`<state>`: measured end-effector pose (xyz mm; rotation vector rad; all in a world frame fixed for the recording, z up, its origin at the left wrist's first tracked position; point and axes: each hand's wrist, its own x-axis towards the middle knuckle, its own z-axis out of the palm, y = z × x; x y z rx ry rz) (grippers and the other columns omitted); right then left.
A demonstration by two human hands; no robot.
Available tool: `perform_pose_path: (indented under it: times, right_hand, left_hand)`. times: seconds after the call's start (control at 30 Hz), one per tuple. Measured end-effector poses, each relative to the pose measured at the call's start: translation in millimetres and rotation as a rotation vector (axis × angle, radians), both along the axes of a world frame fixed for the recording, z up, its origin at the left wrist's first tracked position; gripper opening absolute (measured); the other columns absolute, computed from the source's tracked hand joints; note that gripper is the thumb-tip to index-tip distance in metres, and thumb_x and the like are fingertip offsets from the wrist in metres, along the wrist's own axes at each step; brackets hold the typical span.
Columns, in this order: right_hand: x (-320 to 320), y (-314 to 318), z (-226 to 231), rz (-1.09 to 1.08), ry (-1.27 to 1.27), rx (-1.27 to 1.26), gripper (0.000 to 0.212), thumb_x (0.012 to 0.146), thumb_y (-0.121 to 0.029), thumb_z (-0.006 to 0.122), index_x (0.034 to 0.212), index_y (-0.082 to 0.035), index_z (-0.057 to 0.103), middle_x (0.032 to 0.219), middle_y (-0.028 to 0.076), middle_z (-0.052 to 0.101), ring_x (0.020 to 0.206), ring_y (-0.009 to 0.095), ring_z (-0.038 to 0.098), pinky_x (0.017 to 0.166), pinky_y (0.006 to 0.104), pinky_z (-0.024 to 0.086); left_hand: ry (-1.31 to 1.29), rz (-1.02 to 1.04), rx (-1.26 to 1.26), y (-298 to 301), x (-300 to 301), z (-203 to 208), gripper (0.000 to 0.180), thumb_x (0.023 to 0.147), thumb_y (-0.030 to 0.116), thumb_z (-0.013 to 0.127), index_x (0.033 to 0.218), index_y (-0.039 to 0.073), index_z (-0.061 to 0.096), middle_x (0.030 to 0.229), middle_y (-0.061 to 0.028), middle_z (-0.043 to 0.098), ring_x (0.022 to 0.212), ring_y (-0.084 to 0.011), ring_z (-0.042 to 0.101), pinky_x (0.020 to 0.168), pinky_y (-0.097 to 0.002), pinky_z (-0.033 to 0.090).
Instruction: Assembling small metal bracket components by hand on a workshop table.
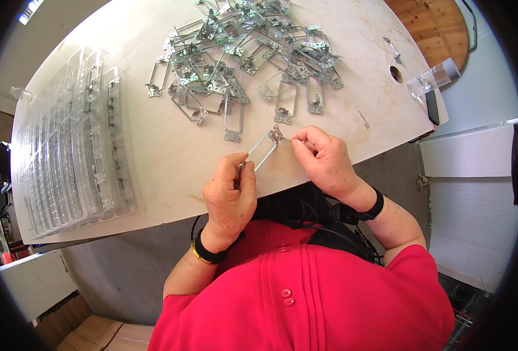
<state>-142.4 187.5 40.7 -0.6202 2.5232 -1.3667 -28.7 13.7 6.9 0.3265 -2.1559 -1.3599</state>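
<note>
A small metal bracket (276, 135), two thin parallel rods with a flat plate at the far end, is held above the table near its front edge. My left hand (229, 190) is closed on its near end, thumb and fingers pinching it. My right hand (327, 162) is closed in a pinch just right of the plate. A thin sliver stretches from its fingertips toward the plate; what it is, and whether it is joined to the bracket, cannot be made out. Beyond both hands lies a tangled pile of similar metal brackets (233, 136).
Clear plastic trays (83, 140) filled with metal parts are stacked at the left. At the right lie a clear bottle (433, 78), a dark flat object (432, 107), a single metal part (392, 50) and a thin pin (364, 120). A round hole (396, 74) pierces the tabletop (352, 70).
</note>
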Motion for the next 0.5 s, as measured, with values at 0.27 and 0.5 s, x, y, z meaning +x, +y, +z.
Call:
perform_pose_path:
  times: [0.27, 0.5]
  right_hand:
    - [-6.9, -1.1, -7.8, 0.078, 0.38, 0.061, 0.003, 0.093, -0.008, 0.069, 0.094, -0.006, 0.069, 0.069, 0.012, 0.066, 0.064, 0.035, 0.063, 0.06, 0.0443, 0.05]
    - [-7.7, 1.0, -12.1, 0.106, 0.372, 0.034, 0.003, 0.092, -0.008, 0.07, 0.095, -0.008, 0.068, 0.07, 0.01, 0.066, 0.064, 0.035, 0.061, 0.061, 0.0457, 0.049]
  left_hand:
    - [0.013, -0.003, -0.004, -0.6, 0.0, -0.5, 0.014, 0.097, -0.001, 0.073, 0.11, 0.001, 0.068, 0.067, 0.0045, 0.044, 0.059, -0.0045, 0.038, 0.053, -0.0241, 0.032]
    - [0.001, -0.009, 0.007, 0.0, 0.8, -0.2, 0.013, 0.098, -0.001, 0.072, 0.11, 0.001, 0.068, 0.067, 0.0054, 0.044, 0.06, -0.0037, 0.037, 0.053, -0.0233, 0.032]
